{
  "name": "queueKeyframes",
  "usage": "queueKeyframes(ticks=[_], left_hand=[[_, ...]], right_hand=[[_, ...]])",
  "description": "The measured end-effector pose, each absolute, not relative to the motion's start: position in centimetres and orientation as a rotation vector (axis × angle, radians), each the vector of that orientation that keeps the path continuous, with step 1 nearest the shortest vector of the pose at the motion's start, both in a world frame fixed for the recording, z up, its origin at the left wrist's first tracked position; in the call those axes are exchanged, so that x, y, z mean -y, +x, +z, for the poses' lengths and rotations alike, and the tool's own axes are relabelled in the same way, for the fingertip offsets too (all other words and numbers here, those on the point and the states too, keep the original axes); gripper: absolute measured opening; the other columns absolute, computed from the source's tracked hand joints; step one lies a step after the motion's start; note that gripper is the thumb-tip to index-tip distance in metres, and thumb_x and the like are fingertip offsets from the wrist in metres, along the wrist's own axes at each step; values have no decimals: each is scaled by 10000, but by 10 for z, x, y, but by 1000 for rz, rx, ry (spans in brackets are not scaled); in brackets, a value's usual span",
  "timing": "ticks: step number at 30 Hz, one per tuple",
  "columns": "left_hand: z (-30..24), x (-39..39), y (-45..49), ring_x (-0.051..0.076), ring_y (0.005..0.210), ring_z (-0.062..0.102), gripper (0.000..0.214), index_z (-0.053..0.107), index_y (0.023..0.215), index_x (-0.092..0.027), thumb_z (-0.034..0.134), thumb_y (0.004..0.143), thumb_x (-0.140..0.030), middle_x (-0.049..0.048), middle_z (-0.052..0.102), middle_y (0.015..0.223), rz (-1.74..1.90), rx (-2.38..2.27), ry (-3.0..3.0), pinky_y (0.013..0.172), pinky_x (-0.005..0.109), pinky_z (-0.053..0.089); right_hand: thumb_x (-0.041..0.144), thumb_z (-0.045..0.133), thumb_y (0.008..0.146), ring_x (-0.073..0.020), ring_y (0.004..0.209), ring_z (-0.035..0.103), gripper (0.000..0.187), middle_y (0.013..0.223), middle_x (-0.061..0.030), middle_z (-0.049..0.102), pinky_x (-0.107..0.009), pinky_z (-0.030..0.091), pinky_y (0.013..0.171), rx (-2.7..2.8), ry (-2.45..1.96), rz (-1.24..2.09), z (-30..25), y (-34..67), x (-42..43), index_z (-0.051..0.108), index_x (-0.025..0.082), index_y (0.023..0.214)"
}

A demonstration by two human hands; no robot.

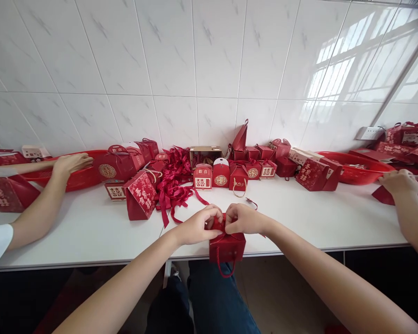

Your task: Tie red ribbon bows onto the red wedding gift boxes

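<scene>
A small red gift box (227, 248) stands at the near edge of the white table (90, 227), a red cord loop hanging from its front. My left hand (198, 226) and my right hand (243, 218) meet above it, fingers pinched on the red ribbon at the box's top. Both hands are closed on that ribbon.
Several red gift boxes (221, 172) and a heap of red ribbons (174, 181) line the tiled wall. Red baskets stand at the left (80, 178) and right (355, 174). A co-worker's hand (71, 163) reaches into the left basket; another person's hand (400, 182) works at the right.
</scene>
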State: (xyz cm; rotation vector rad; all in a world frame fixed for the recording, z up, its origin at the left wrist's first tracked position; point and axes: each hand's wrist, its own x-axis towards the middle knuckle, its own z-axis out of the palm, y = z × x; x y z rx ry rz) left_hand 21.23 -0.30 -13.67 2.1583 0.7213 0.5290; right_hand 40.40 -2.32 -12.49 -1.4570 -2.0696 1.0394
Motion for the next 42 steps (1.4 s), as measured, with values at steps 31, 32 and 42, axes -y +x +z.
queueKeyframes(ticks=[31, 32, 42], left_hand=[[-150, -1, 194, 152, 755, 583, 400, 389, 496, -175, 627, 774, -336, 42, 655, 943, 828, -1069, 2045, 703, 290, 440], [-150, -1, 194, 151, 761, 581, 401, 384, 500, -174, 626, 774, -337, 46, 645, 973, 830, -1073, 2048, 701, 288, 438], [-151, -6, 193, 156, 792, 580, 392, 393, 522, -165, 623, 783, -346, 70, 605, 1085, 813, -1080, 2061, 707, 299, 453]], right_hand=[[95, 595, 684, -323, 1141, 501, 145, 1170, -111, 587, -465, 517, 826, 2079, -1364, -146, -157, 429, 53, 523, 207, 626], [83, 587, 689, -322, 1140, 504, 143, 1165, -119, 590, -458, 521, 826, 2100, -1341, -207, -156, 429, 54, 528, 205, 642], [-37, 465, 768, -356, 1205, 488, 282, 1215, -178, 574, -512, 511, 884, 2376, -1186, -525, -140, 429, 59, 588, 177, 905]])
